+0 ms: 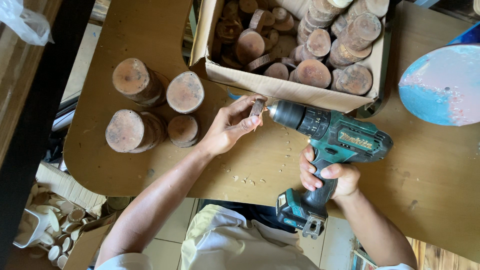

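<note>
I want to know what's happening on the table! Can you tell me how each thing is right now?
Wood slice: pinched on edge in left hand.
Cordless drill: gripped by right hand, tip against the slice.
Cardboard box: open, full of wood slices.
Stacked wood rounds: four piles on the table.

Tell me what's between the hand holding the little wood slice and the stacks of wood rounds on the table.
Nothing: in the head view, only bare tabletop separates the left hand from the stacked wood rounds.
</note>
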